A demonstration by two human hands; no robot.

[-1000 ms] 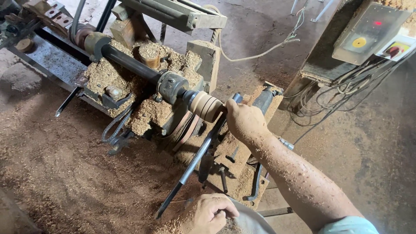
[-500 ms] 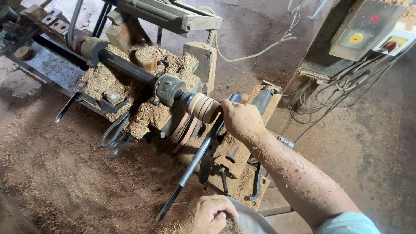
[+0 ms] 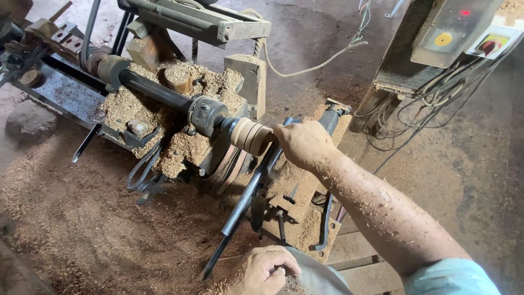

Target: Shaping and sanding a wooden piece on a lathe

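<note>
From the head camera, the person is looking down on a wood lathe that is sitting low on a dirt floor thick with sawdust. The right hand is resting at the outer end of the small turned wooden piece, a pale cylinder with dark grooves that is mounted on the end of the dark spindle. The fingers are curling downward over something beside that end, most likely the top of a long dark metal tool that is slanting down and to the left towards the floor; whether they are actually gripping it, or only steadying against the wood, I cannot tell, because the back of the hand is covering the contact. Holding it there would be keeping the edge close to the work.

The left hand is sitting low at the bottom edge, just beside the tool's lower end, its fingers folding into a loose fist; what it is holding is hidden.

Heaps of shavings are lying over the lathe bed. At upper right a grey control box with a yellow knob is trailing loose wires down its post.
</note>
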